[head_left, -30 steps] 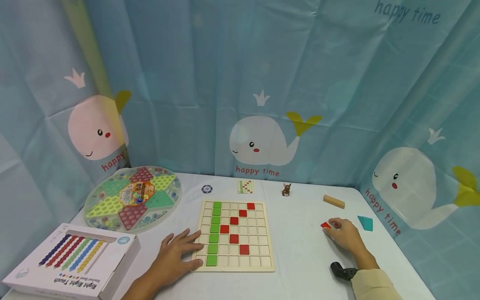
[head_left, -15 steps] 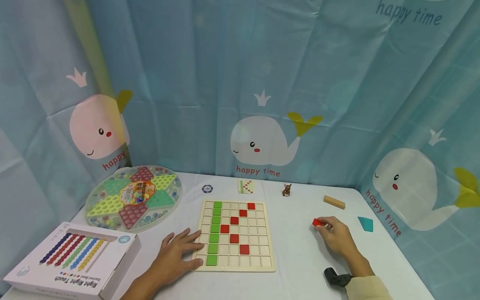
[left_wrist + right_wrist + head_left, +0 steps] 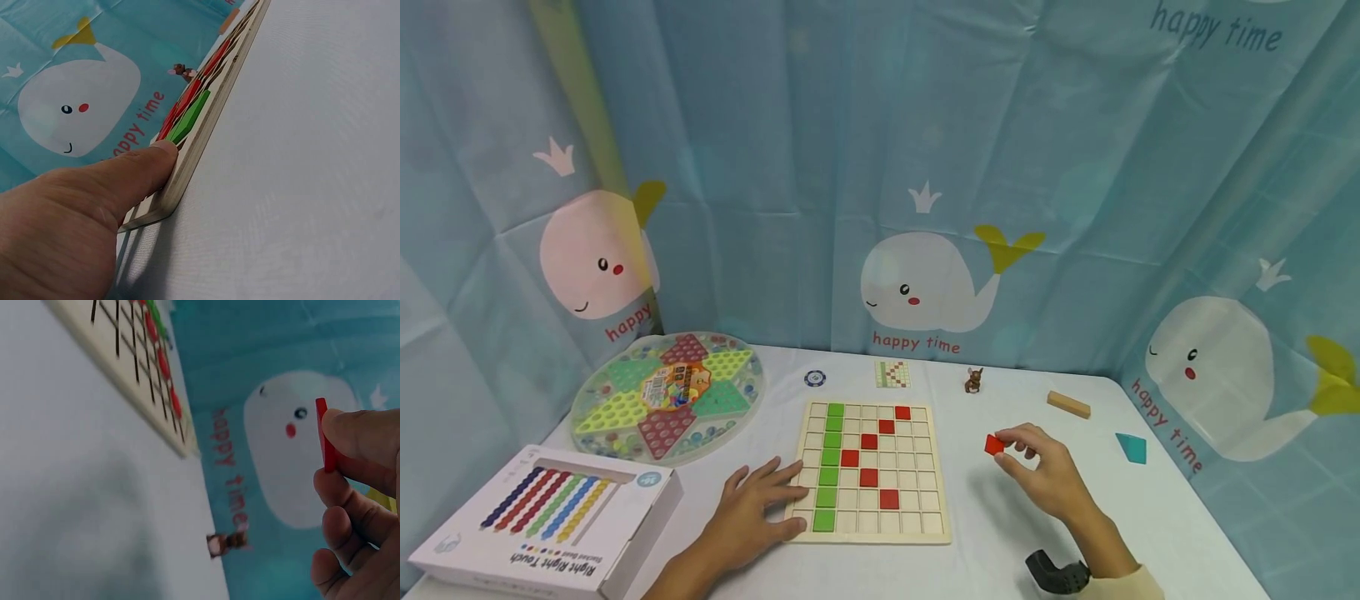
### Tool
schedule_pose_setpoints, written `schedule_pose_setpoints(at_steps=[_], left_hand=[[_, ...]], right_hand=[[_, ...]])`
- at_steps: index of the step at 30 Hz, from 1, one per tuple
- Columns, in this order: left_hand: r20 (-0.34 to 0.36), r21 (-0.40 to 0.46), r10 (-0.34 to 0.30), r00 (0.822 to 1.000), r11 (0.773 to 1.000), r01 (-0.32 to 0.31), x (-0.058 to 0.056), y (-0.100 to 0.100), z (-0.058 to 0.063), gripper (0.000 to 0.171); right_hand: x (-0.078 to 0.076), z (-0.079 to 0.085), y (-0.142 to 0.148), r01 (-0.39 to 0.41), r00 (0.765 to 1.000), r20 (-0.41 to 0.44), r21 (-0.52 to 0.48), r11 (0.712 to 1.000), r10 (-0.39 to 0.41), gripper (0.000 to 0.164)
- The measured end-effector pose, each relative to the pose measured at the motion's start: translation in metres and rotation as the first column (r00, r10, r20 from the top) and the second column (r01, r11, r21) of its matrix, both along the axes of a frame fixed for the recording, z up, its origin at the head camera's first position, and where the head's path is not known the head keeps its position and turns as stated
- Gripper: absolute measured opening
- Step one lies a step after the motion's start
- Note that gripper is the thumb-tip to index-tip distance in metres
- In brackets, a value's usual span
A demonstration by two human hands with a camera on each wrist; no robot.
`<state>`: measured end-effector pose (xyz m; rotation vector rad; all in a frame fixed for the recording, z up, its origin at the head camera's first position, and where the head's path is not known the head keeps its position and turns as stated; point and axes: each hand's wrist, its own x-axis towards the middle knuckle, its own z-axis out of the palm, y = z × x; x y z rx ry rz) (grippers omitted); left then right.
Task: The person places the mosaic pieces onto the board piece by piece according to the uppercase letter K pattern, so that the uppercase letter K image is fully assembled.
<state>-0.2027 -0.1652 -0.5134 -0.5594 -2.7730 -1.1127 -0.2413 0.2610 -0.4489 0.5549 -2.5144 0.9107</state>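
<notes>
A wooden grid board [image 3: 867, 538] lies mid-table, with a column of green square tiles [image 3: 827, 476] near its left side. Several red square tiles [image 3: 868, 477] form slanting lines across its cells. My left hand [image 3: 748, 512] rests along the board's left edge, fingers spread; in the left wrist view the thumb [image 3: 140, 172] lies on the edge by a green tile [image 3: 189, 119]. To the right of the board, my right hand [image 3: 1043, 472] pinches a red square tile [image 3: 994, 445] above the table. The right wrist view shows that tile [image 3: 325, 435] edge-on between thumb and finger.
Behind the board lie a blue chip [image 3: 815, 378], a small pattern card [image 3: 892, 374] and a mouse figurine [image 3: 973, 380]. A wooden block [image 3: 1068, 404] and a teal piece [image 3: 1131, 447] are at right. A Chinese checkers board [image 3: 730, 429] and a white box [image 3: 632, 521] stand left.
My right hand has picked the red tile up from the right side of the table and carried it left toward the board. The left hand has stayed still.
</notes>
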Motion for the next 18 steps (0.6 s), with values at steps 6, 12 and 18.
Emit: schedule_pose_setpoints(at_steps=[6, 12, 18], left_hand=[[0.015, 0.008, 0.0, 1.0, 1.0, -0.001, 0.0, 0.0, 0.001, 0.041], [0.009, 0.007, -0.006, 1.0, 1.0, 0.006, 0.0, 0.0, 0.002, 0.041], [0.006, 0.004, -0.006, 1.0, 1.0, 0.006, 0.0, 0.0, 0.002, 0.041]], right_hand=[[0.01, 0.008, -0.019, -0.092, 0.995, -0.029, -0.012, 0.996, 0.092, 0.029], [0.021, 0.007, -0.038, -0.186, 0.982, 0.012, -0.034, 0.982, 0.186, 0.027], [0.029, -0.004, -0.056, -0.29, 0.95, 0.105, -0.063, 0.955, 0.295, 0.025]])
